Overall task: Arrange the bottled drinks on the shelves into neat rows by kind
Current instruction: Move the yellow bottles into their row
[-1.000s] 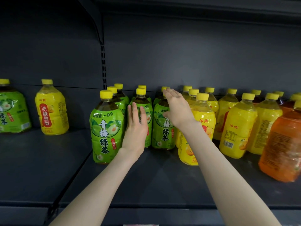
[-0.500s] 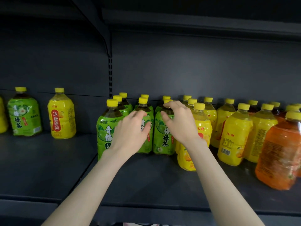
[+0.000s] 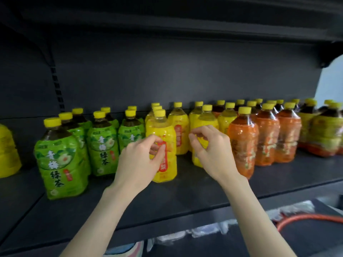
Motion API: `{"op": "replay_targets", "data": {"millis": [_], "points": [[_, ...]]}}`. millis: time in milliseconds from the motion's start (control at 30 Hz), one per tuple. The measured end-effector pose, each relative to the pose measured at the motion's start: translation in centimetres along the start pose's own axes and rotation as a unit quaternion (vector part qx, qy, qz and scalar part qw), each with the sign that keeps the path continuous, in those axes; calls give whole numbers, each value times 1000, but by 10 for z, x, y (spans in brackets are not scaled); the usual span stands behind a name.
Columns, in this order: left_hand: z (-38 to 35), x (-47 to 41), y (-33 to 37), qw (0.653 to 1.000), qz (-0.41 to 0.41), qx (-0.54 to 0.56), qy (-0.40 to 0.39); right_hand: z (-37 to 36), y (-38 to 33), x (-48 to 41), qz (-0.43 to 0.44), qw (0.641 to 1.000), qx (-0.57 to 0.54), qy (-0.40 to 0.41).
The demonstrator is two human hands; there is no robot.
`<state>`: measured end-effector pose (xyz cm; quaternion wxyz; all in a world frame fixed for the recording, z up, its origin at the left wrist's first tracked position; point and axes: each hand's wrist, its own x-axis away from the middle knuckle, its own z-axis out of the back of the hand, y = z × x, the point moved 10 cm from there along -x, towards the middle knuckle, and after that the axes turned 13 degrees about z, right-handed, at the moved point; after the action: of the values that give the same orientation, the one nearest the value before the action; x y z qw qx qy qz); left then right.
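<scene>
The left grip is curling its fingers before the front yellow bottle; the right grip, at three o'clock, is curling likewise; whether either is gripping cannot be told.

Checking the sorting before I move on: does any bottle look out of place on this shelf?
Yes. A lone yellow bottle stands at the far left, beyond the green bottles, cut off from the yellow group in the middle. Nothing looks tipped or spilled.
</scene>
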<state>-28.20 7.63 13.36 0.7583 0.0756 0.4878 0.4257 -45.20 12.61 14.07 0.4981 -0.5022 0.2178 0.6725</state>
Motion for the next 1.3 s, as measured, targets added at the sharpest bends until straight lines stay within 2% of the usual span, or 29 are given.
{"op": "replay_targets", "data": {"millis": [300, 433, 500, 600, 700, 900, 967, 1067, 1100, 1300], "points": [[-134, 27, 75, 992, 68, 102, -15, 89, 123, 42, -24, 999, 20, -38], [-182, 26, 80, 981, 139, 136, -27, 99, 169, 45, -71, 997, -28, -22], [-206, 22, 76, 970, 177, 158, -61, 91, 189, 48, -104, 992, -66, -37], [-239, 16, 76, 952, 205, 189, -127, 66, 216, 56, -177, 959, -207, -77], [-254, 11, 73, 947, 207, 201, -141, 41, 226, 64, -220, 911, -330, -112], [-260, 5, 52, 940, 183, 209, -196, 8, 239, 69, -240, 895, -356, -116], [-250, 0, 45, 950, 179, 204, -152, 2, 235, 69, -245, 879, -396, -103], [-218, -14, 24, 963, 206, 171, 25, 4, 233, 67, -238, 885, -393, -82], [-213, -20, 20, 963, 215, 152, 58, 5, 233, 66, -235, 889, -387, -73], [-239, -43, 6, 950, 260, 163, 48, 9, 240, 67, -230, 898, -374, -19]]}}
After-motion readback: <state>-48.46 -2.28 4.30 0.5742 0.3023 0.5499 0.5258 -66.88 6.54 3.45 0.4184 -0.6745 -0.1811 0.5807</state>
